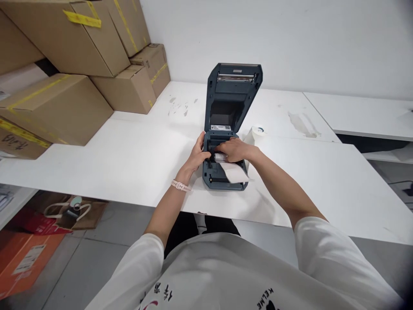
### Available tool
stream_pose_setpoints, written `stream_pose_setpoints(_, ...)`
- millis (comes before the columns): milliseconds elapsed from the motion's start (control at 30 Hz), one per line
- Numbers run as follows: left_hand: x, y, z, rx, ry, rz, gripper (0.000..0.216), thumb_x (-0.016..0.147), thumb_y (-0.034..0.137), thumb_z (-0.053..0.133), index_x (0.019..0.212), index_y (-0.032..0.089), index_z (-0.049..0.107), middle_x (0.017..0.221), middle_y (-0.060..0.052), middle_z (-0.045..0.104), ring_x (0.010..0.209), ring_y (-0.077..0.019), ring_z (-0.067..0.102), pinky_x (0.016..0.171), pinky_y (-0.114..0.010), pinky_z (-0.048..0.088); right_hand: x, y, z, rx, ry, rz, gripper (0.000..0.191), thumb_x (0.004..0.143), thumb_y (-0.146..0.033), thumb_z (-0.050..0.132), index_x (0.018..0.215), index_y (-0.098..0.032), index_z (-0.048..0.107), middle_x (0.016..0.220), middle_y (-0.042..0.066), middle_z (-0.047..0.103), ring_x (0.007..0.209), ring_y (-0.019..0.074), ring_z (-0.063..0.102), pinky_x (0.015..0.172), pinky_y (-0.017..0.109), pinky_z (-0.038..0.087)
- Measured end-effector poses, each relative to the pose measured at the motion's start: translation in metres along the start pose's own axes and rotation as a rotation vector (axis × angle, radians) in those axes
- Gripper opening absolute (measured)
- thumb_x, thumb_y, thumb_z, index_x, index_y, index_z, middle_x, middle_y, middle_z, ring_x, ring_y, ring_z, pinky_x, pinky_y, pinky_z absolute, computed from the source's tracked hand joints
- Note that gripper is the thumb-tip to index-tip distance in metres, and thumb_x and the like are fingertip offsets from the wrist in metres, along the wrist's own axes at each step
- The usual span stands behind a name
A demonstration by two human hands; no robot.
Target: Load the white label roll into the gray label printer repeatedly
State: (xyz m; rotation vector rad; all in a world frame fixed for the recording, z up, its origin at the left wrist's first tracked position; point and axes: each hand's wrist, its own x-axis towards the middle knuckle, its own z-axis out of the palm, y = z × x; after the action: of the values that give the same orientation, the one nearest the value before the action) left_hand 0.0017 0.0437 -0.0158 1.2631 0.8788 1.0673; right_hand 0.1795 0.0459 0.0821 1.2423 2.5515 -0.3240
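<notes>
A dark blue-grey label printer [226, 116] stands on the white table [129, 163] with its lid raised. My left hand [197, 155] grips the left side of its open base, fingers curled over the edge. My right hand [234, 149] lies across the paper bay, fingers closed on a white paper roll inside it. A loose strip of white paper [235, 172] runs from under that hand out over the printer's front edge. Most of the roll is hidden by my right hand.
A second white paper roll [258, 132] stands just right of the printer. Several stacked cardboard boxes [64, 64] fill the table's far left. An orange box [22, 258] and a bag [69, 211] lie on the floor at left. Another white table [361, 114] adjoins at right.
</notes>
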Motion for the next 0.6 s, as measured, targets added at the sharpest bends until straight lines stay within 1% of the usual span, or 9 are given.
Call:
stream_pose_setpoints(33,0.0,0.0,0.0,0.003,-0.002,0.004,0.122,0.053,0.01,0.058,0.166,0.02,0.013,0.176,-0.011,0.023,0.163,-0.0317,0.023,0.132,-0.045,0.026,-0.007,0.005,-0.002,0.092,0.012,-0.041,0.05,0.078,-0.015,0.068,0.128,-0.019,0.072,0.113,0.013,0.076,0.102,0.0326,0.069,0.091,0.043,0.049)
stream_pose_setpoints(100,-0.001,-0.001,-0.001,0.003,0.001,0.015,0.121,0.055,0.011,0.059,0.166,0.019,0.014,0.176,-0.01,0.023,0.163,-0.0317,0.022,0.133,-0.045,0.025,-0.032,0.02,-0.003,0.371,0.09,-0.18,0.041,0.08,-0.026,0.072,0.121,-0.022,0.074,0.117,0.009,0.074,0.101,0.029,0.068,0.089,0.041,0.052)
stream_pose_setpoints(167,-0.003,-0.001,-0.002,0.003,0.004,0.015,0.118,0.057,0.012,0.06,0.166,0.021,0.016,0.175,-0.009,0.024,0.163,-0.0307,0.021,0.133,-0.044,0.024,-0.068,0.04,0.006,0.65,0.239,-0.307,0.035,0.082,-0.038,0.074,0.115,-0.027,0.075,0.119,0.006,0.072,0.104,0.0273,0.066,0.093,0.041,0.053)
stream_pose_setpoints(200,-0.004,-0.001,-0.002,0.005,0.004,0.011,0.116,0.058,0.012,0.06,0.166,0.022,0.018,0.175,-0.008,0.025,0.164,-0.0302,0.021,0.133,-0.044,0.024,-0.089,0.051,0.015,0.735,0.323,-0.321,0.033,0.081,-0.041,0.077,0.112,-0.029,0.076,0.118,0.006,0.072,0.105,0.0276,0.065,0.095,0.042,0.052)
stream_pose_setpoints(267,-0.004,0.0,-0.001,0.006,0.008,0.002,0.115,0.058,0.012,0.06,0.165,0.022,0.019,0.175,-0.008,0.027,0.164,-0.0299,0.021,0.133,-0.043,0.025,-0.126,0.074,0.04,0.856,0.458,-0.232,0.026,0.079,-0.04,0.08,0.104,-0.032,0.077,0.109,0.006,0.072,0.105,0.0288,0.065,0.092,0.043,0.051)
stream_pose_setpoints(367,-0.005,0.002,0.001,-0.001,0.019,-0.003,0.116,0.056,0.011,0.059,0.165,0.02,0.02,0.174,-0.009,0.028,0.163,-0.0299,0.022,0.133,-0.042,0.025,-0.159,0.106,0.083,0.979,0.542,0.046,0.026,0.073,-0.046,0.085,0.095,-0.034,0.077,0.106,0.007,0.07,0.103,0.0305,0.064,0.086,0.044,0.052)
stream_pose_setpoints(467,-0.006,0.005,0.002,-0.003,0.02,-0.008,0.116,0.056,0.01,0.058,0.165,0.022,0.02,0.175,-0.008,0.026,0.164,-0.0293,0.021,0.133,-0.042,0.024,-0.156,0.128,0.115,1.115,0.546,0.271,0.039,0.065,-0.05,0.09,0.094,-0.03,0.076,0.102,0.006,0.071,0.092,0.0275,0.065,0.077,0.041,0.053)
stream_pose_setpoints(533,-0.007,0.006,0.002,-0.002,0.016,-0.006,0.114,0.058,0.01,0.058,0.165,0.023,0.021,0.176,-0.007,0.024,0.164,-0.0285,0.021,0.133,-0.042,0.024,-0.14,0.135,0.127,1.22,0.536,0.327,0.047,0.058,-0.049,0.094,0.094,-0.026,0.074,0.094,0.005,0.072,0.082,0.0236,0.065,0.074,0.039,0.054)
stream_pose_setpoints(600,-0.007,0.007,0.001,0.003,0.017,-0.006,0.114,0.058,0.011,0.059,0.165,0.023,0.022,0.176,-0.007,0.023,0.164,-0.028,0.022,0.134,-0.042,0.023,-0.124,0.139,0.133,1.289,0.534,0.332,0.053,0.054,-0.049,0.095,0.095,-0.023,0.073,0.089,0.004,0.073,0.079,0.0214,0.065,0.075,0.038,0.055)
